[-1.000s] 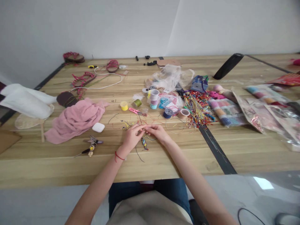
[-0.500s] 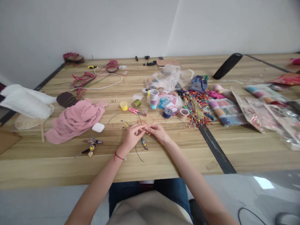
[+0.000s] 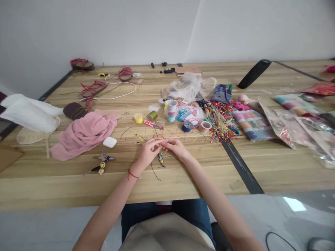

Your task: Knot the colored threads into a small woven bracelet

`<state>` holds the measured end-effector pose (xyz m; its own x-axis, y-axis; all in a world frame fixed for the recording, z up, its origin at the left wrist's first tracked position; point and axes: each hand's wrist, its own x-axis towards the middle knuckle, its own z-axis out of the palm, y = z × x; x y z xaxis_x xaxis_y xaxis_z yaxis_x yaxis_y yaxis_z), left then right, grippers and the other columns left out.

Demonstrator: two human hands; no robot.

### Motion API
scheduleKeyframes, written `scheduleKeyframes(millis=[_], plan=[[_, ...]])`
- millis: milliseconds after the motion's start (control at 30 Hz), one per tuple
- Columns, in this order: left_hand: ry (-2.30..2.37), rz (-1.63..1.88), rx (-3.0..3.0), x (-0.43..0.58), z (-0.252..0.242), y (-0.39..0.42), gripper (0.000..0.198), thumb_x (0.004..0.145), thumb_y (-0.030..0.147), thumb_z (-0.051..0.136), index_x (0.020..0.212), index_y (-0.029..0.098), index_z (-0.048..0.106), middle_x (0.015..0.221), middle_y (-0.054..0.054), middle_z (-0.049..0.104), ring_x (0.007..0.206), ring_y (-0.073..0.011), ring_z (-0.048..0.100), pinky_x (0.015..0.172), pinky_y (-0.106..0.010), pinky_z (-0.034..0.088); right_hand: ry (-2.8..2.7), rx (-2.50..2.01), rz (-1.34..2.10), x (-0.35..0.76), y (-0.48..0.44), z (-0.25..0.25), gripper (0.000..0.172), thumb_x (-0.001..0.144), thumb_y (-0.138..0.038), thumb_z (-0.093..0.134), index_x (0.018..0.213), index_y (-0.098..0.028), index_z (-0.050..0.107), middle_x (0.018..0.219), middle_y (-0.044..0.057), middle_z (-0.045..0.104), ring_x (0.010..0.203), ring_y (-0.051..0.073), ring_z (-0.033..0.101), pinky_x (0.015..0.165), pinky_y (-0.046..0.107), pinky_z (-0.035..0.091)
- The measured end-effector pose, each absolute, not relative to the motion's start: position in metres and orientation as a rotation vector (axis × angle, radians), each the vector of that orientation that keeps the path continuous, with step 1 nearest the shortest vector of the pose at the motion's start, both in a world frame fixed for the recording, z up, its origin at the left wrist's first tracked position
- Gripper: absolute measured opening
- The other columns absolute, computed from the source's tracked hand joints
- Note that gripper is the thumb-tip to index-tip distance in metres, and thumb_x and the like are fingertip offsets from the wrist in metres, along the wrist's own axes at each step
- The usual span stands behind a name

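Note:
Fingertips touching, my left hand [image 3: 148, 151] and my right hand [image 3: 177, 147] meet above the wooden table [image 3: 110, 188]. Both hands are closed in a pinch; what lies between the fingertips is too small to make out. A red cord bracelet [image 3: 133, 174] circles my left wrist. Just below the hands lies a small colourful braided piece [image 3: 160, 160] with dark cord ends. Thin red threads and yellow-tipped bits [image 3: 141, 139] are spread behind the hands. Pink snips [image 3: 149, 124] lie farther back, near yellow [image 3: 138, 118] and green [image 3: 152, 115] thread spools.
Left are a pink cloth [image 3: 86, 134], a white case [image 3: 109, 142] and keys [image 3: 102, 164]. Right of centre stand a blue spool [image 3: 187, 126], a pale spool [image 3: 205, 127] and a heap of coloured cords [image 3: 221, 122]. A black case [image 3: 253, 74] is behind.

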<state>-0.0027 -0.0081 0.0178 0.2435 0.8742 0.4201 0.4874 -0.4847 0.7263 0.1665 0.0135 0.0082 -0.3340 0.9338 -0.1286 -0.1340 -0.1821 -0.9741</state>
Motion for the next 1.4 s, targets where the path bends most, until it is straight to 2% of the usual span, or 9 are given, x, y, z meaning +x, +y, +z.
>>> scheduleKeyframes(millis=[167, 300, 533, 833, 1067, 1400], plan=[[1.268, 1.087, 2.164, -0.003, 0.013, -0.009, 0.034, 0.085, 0.008, 0.060, 0.114, 0.024, 0.068, 0.087, -0.001, 0.064, 0.061, -0.0076, 0.052, 0.059, -0.019, 0.047, -1.286, -1.041, 1.608, 0.165, 0.017, 0.002, 0.034, 0.064, -0.047, 0.077, 0.077, -0.016, 0.073, 0.064, 0.001, 0.067, 0.052, 0.009, 0.053, 0.053, 0.022, 0.042], [1.316, 1.082, 2.216, -0.002, 0.011, -0.009, 0.035, 0.084, 0.008, 0.060, 0.115, 0.024, 0.067, 0.089, -0.002, 0.065, 0.066, -0.0093, 0.055, 0.064, -0.021, 0.049, -1.295, -1.043, 1.584, 0.163, 0.019, -0.002, 0.033, 0.065, -0.047, 0.076, 0.077, -0.017, 0.072, 0.064, 0.001, 0.067, 0.051, 0.009, 0.053, 0.052, 0.022, 0.043], [1.355, 1.077, 2.212, -0.002, 0.014, -0.009, 0.035, 0.083, 0.006, 0.061, 0.114, 0.022, 0.068, 0.088, -0.001, 0.065, 0.064, -0.0089, 0.055, 0.062, -0.020, 0.049, -1.262, -1.033, 1.578, 0.161, 0.019, -0.006, 0.035, 0.064, -0.049, 0.077, 0.078, -0.017, 0.072, 0.063, 0.000, 0.066, 0.051, 0.010, 0.052, 0.051, 0.023, 0.042], [1.344, 1.089, 2.208, -0.002, 0.012, -0.009, 0.035, 0.084, 0.007, 0.062, 0.115, 0.023, 0.067, 0.084, 0.001, 0.062, 0.059, -0.0071, 0.050, 0.060, -0.018, 0.046, -1.208, -1.001, 1.652, 0.162, 0.015, 0.007, 0.028, 0.067, -0.042, 0.076, 0.078, -0.017, 0.070, 0.063, 0.000, 0.065, 0.055, 0.010, 0.054, 0.054, 0.023, 0.043], [1.337, 1.111, 2.208, -0.003, 0.012, -0.009, 0.032, 0.084, 0.009, 0.062, 0.112, 0.021, 0.068, 0.085, 0.000, 0.063, 0.057, -0.0068, 0.051, 0.059, -0.018, 0.046, -1.072, -1.021, 1.635, 0.161, 0.013, 0.009, 0.034, 0.069, -0.033, 0.072, 0.098, -0.016, 0.064, 0.059, -0.003, 0.063, 0.052, 0.009, 0.053, 0.051, 0.021, 0.040], [1.330, 1.093, 2.215, -0.002, 0.010, -0.009, 0.030, 0.082, 0.003, 0.061, 0.105, 0.021, 0.069, 0.087, 0.000, 0.063, 0.064, -0.0085, 0.053, 0.062, -0.020, 0.047, -1.137, -0.863, 1.714, 0.159, 0.009, 0.011, 0.045, 0.062, -0.024, 0.080, 0.103, -0.020, 0.063, 0.079, -0.001, 0.068, 0.056, 0.007, 0.052, 0.048, 0.019, 0.036]])
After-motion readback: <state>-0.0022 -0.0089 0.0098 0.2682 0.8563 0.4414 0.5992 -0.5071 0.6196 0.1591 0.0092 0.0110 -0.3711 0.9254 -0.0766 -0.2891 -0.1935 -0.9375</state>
